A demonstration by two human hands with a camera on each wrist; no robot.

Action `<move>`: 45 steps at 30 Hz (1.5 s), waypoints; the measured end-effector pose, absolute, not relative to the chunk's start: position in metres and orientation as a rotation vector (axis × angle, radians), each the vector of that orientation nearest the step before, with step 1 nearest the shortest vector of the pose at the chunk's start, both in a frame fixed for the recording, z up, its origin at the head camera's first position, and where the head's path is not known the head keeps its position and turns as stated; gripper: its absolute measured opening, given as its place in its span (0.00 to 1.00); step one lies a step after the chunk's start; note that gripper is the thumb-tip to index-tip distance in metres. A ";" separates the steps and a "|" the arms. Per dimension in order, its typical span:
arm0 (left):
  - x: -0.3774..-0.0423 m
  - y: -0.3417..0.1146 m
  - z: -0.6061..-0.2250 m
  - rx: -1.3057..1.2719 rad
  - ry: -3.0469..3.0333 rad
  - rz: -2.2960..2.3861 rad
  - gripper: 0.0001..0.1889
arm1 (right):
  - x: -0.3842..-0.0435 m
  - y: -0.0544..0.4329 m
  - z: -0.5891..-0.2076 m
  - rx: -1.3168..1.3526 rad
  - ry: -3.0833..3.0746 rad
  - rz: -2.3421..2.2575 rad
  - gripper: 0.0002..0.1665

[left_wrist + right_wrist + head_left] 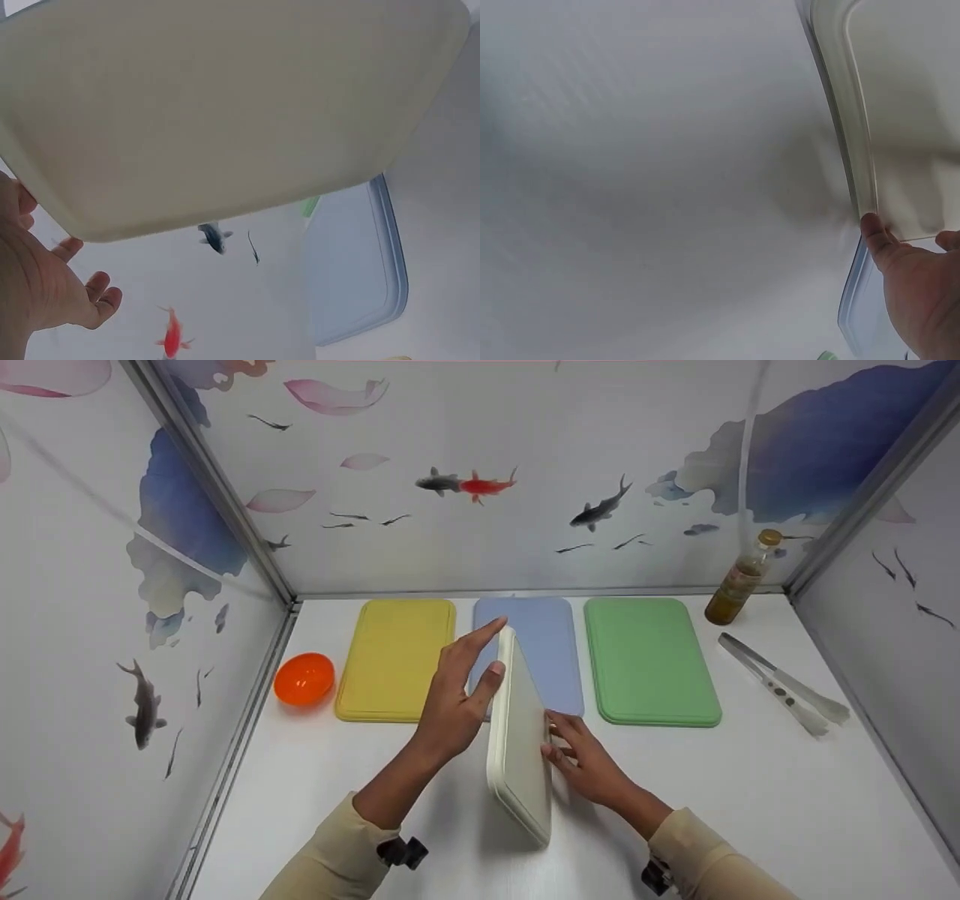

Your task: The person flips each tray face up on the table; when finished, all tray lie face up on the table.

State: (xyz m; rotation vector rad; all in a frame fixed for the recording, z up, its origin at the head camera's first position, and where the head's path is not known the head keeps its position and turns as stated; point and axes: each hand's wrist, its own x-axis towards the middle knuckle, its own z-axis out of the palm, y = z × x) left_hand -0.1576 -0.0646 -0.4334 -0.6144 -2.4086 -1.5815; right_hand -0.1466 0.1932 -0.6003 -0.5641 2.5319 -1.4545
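A cream cutting board [525, 742] stands tilted up on its edge between my hands, its broad face filling much of the left wrist view. At its raised left edge is my left hand [455, 701], with index finger and thumb extended against the board. My right hand [591, 765] holds the lower right edge, thumb on the near side and the other fingers bent by the border. Behind the cream board lies a blue cutting board [544, 652], partly hidden by it and the left hand.
A yellow cutting board [394, 660] and a green one [649, 664] lie either side of the blue board. An orange bowl [304, 680] sits far left. On the right are an oil bottle [739, 585] and metal tongs [780, 682]. Printed panels wall the table.
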 end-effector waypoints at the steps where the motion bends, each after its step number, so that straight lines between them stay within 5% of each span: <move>1: -0.158 -0.062 -0.432 -0.621 -2.405 -1.577 0.28 | -0.146 0.192 -0.600 -0.563 2.516 -1.477 0.41; 12: -0.160 -0.045 -0.429 -0.657 -2.379 -1.587 0.28 | -0.146 0.186 -0.597 -0.489 2.452 -1.554 0.39; 19: -0.160 -0.038 -0.430 -0.684 -2.360 -1.625 0.29 | -0.148 0.175 -0.553 -0.429 2.468 -1.704 0.37; 32: -0.157 -0.024 -0.436 -0.694 -2.307 -1.740 0.25 | -0.169 0.163 -0.461 -0.704 2.532 -1.902 0.36; 45: -0.155 -0.013 -0.450 -0.749 -2.300 -1.770 0.18 | -0.176 0.167 -0.441 -0.773 2.647 -1.853 0.38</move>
